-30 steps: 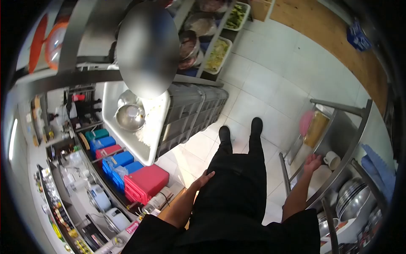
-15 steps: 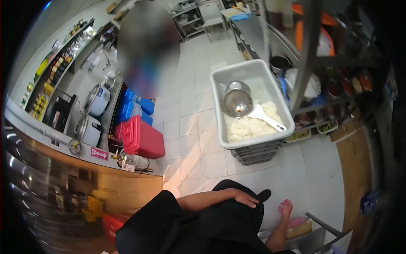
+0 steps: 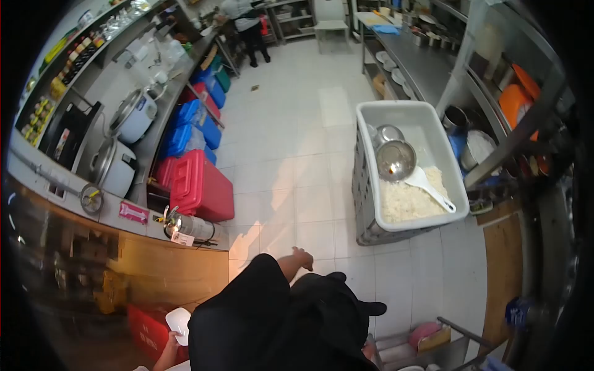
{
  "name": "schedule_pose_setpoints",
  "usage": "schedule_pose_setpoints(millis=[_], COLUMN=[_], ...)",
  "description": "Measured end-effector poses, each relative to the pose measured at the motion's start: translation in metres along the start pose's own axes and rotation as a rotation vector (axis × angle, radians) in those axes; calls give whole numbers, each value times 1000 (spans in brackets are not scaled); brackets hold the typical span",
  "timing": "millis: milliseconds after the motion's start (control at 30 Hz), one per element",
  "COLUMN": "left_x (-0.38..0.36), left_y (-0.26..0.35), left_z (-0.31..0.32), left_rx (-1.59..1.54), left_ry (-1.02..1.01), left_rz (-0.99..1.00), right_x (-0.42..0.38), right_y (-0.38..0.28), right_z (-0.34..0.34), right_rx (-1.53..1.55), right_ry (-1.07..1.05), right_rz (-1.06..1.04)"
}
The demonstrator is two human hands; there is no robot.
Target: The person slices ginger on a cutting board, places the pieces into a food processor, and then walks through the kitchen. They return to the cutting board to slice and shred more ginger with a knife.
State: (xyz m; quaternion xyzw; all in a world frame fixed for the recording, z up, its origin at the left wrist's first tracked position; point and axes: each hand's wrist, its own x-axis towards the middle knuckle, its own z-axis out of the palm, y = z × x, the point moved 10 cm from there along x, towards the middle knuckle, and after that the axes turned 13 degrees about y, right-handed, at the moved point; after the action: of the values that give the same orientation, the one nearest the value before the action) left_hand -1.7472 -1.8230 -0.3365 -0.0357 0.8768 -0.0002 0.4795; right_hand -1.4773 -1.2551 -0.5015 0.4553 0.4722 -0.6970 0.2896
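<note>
My left hand [image 3: 303, 258] hangs over the tiled floor in front of my dark clothing, its fingers loosely apart and nothing in them. Low in the view, a small part of my right hand or wrist [image 3: 369, 351] shows beside my clothing; its fingers are hidden. To the right stands a white tub [image 3: 366, 179] on a grey crate. White grainy food [image 3: 405, 204] lies inside it, with a metal bowl [image 3: 396, 161] and a white scoop [image 3: 431, 189] on top. Neither hand touches the tub.
At the lower left a co-worker's hand holds a white dish [image 3: 179, 325] near a red container [image 3: 143, 340]. A person [image 3: 249, 28] stands at the back. Red bins [image 3: 201, 185] and a fire extinguisher [image 3: 189, 227] line the left counter; steel shelving [image 3: 501, 157] is at right.
My left hand has moved left, away from my front. My right hand has mostly gone behind my clothing. The tub appears farther right, and the co-worker's hand with the dish has come into view.
</note>
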Motion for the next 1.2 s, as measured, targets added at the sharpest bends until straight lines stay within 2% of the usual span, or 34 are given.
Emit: schedule_pose_setpoints(millis=[33, 67, 100, 167, 267, 333, 400, 433, 467, 500, 533, 567, 600, 633, 700, 800, 833, 900, 967, 1033, 1100, 1167, 1200], left_x=[-1, 13, 27, 17, 31, 28, 30, 23, 19, 15, 4, -14, -35, -44, -69, -92, -114, -138, -159, -178, -185, -204, -208], left_y=[-14, -26, -24, -6, 59, 125, 202, 243, 278, 313, 343, 369, 389, 408, 436, 455, 461, 470, 477, 489, 493, 495, 501], left_z=[2, 16, 26, 6, -1, -13, -15, -14, -12, -8, -8, -9, -6, 6, 23, 82, 103, 140, 173, 200, 224, 254, 265], left_rx=[-83, -137, -76, 58, 221, 298, 283, 314, 353, 328, 293, 237, 272, 320, 301, 489, 556, 612, 634, 631, 682, 980, 1101], left_ry=[-7, -52, -84, -57, -1, 35, 91, 140, 172, 149, 200, 266, 306, 254, 164, 27, 58, 50, 45, 49, -55, -93, -124], left_rz=[-51, -81, -19, 88, 301, 460, 696, 889, 1011, 1149, 1316, 1501, 1594, 1594, 1449, 1480, 1454, 1527, 1569, 1614, 1578, 1747, 1615], right_x=[-43, -69, -86, -111, -136, -152, -169, -175, -189, -196, -210, -224, -237, -245, -258, -269, -276, -292, -297, -328, -351, -382, -404], right_y=[8, 28, 43, 68, 96, 110, 121, 126, 136, 127, 146, 155, 169, 187, 225, 302, 340, 392, 448, 477, 507, 530, 536], right_z=[2, 14, 29, 54, 81, 87, 90, 92, 95, 99, 99, 103, 106, 108, 117, 148, 146, 171, 184, 165, 131, 81, 56], right_rx=[-296, -326, -316, -230, -98, -6, 110, 186, 346, 390, 501, 578, 649, 700, 856, 1019, 1083, 1251, 1420, 1468, 1582, 1616, 1595], right_ry=[361, 423, 452, 493, 567, 633, 696, 726, 780, 701, 810, 822, 855, 877, 961, 998, 1000, 977, 952, 1036, 1123, 1234, 1285], right_rz=[-28, -10, -21, -52, -97, -117, -141, -158, -135, -263, -227, -156, -148, -146, -129, -28, 35, 172, 201, 205, 138, 39, 39])
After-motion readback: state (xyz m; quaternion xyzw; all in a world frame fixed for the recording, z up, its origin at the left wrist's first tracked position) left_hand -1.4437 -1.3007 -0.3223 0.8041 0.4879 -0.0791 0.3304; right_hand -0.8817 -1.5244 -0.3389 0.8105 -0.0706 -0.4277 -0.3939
